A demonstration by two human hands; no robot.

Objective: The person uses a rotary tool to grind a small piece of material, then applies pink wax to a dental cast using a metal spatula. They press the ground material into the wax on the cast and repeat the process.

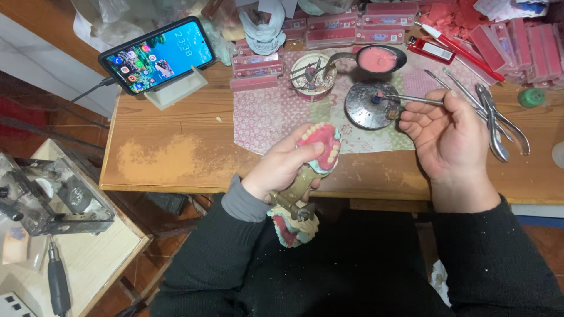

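My left hand (282, 167) grips a hinged metal articulator (296, 199) that carries a pink wax denture with white teeth (320, 144) on top and a second pink model (291, 229) hanging below the table edge. My right hand (449, 138) holds a thin metal wax tool (411, 100) whose tip rests at a round metal burner (370, 105) on the patterned cloth (264, 114).
A phone (157, 54) leans on a white stand at the back left. A spoon of pink wax (376, 58), a small tin (313, 76), pink wax boxes (255, 64), pliers and probes (493, 117) and a red lighter (432, 50) crowd the wooden table (170, 158). A grey machine (47, 196) sits lower left.
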